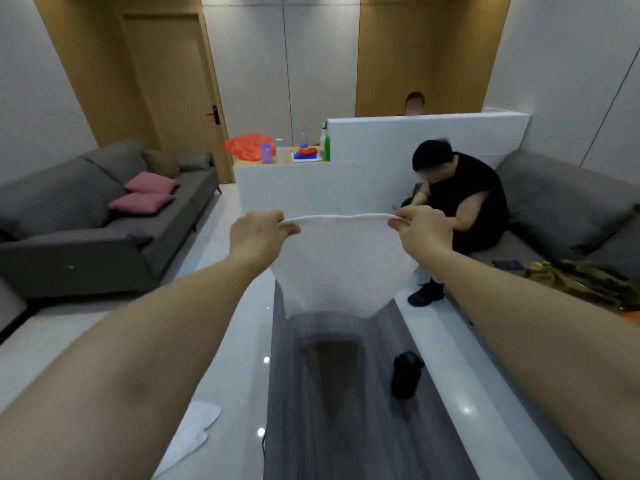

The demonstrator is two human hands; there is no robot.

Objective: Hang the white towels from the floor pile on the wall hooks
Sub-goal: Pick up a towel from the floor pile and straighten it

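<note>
A white towel (337,265) hangs spread out in front of me at arm's length. My left hand (258,233) pinches its top left corner and my right hand (420,230) pinches its top right corner. The top edge is stretched taut between both hands, and the cloth droops down over the dark glossy table (346,427). Another white towel (188,434) lies on the pale floor at the lower left. No wall hooks are visible.
A grey sofa (79,220) with pink cushions stands left. A person in black (460,209) sits on a second grey sofa (568,209) at right. A white partition wall (398,161) stands ahead, its ledge holding bottles and an orange bag. A black object (407,374) rests on the table.
</note>
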